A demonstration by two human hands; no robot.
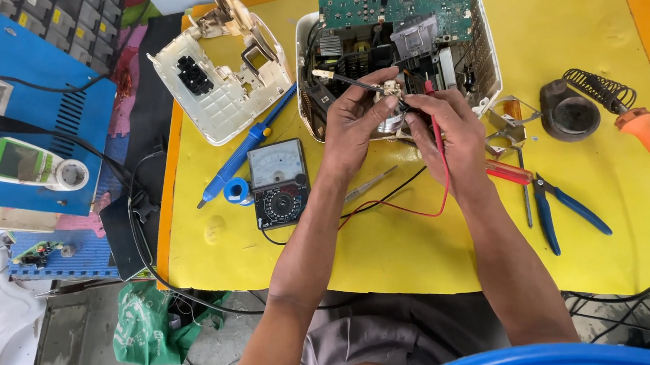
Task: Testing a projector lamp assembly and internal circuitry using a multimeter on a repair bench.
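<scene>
Both grips pinch multimeter probes: left hand (353,124) the black probe (349,81), right hand (448,133) the red probe (431,97), tips meeting on a small component (392,90) so the analog multimeter (280,183) faces up alongside.

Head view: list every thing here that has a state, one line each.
Appliance housing: opened, circuit board tilted up.
White cover: removed, lying inside-up.
Analog multimeter: leads plugged in.
Black probe: held in left hand.
Red probe: held in right hand.
Soldering iron: resting in its stand.
Blue pliers: lying unused.

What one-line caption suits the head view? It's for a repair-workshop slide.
Left hand and right hand press black probe and red probe to an opened appliance, analog multimeter alongside.
</scene>
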